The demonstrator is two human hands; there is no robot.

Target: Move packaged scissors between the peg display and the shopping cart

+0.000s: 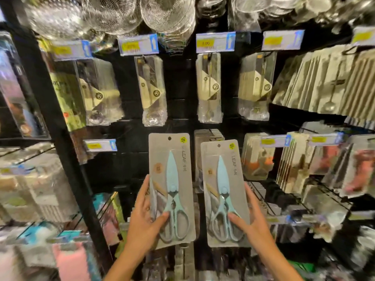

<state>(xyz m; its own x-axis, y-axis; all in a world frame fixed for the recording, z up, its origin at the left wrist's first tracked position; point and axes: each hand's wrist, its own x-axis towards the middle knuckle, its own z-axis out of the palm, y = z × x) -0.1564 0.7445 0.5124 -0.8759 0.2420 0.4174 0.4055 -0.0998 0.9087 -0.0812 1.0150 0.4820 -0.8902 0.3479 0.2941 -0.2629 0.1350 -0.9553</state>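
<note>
My left hand (145, 217) gripped one flat grey card pack of pale-blue scissors (172, 187), my right hand (250, 218) gripped another pack (224, 192), both upright before the black peg display (178, 82).

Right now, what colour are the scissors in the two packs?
Light blue-green scissors, on grey cards, seen best in the head view.

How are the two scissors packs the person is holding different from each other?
The left scissors pack sits higher than the right scissors pack. The left pack stands about straight; the right pack leans a little. The left hand grips the left pack, the right hand grips the right pack. Both are grey cards carrying light blue scissors, points up.
</note>
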